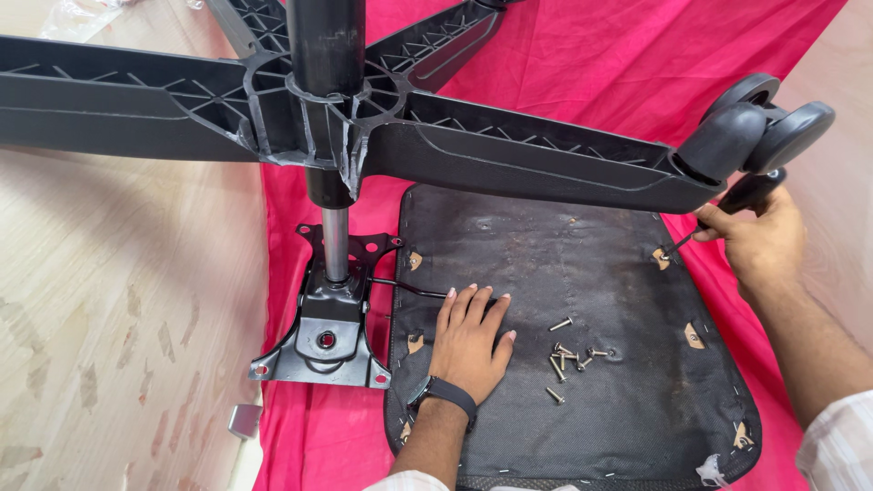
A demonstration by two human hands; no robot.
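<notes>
Left hand (470,338) flat, fingers spread, palm down on the black seat underside (582,273), holding nothing. Right hand (759,238) is closed round a screwdriver (727,207), black handle, tip at the seat's far right corner by a tan patch. Loose screws (566,353) lie on the seat just right of the left hand. 5-arm chair base (509,150) with a twin caster (759,123) lies across above. Metal tilt mechanism (325,338) with gas cylinder sits left of the seat on a pink cloth (300,436).
</notes>
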